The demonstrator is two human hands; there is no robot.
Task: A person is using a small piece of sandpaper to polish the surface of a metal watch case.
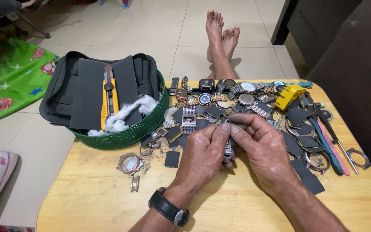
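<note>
Metal watch band (228, 151) pinched between fingers of left hand (202, 157) and right hand (260, 148) over wooden table (108, 193).

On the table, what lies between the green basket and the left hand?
In the head view, between the green basket and the left hand: small dark sanding squares, a metal ring, loose watch bits and dust.
</note>
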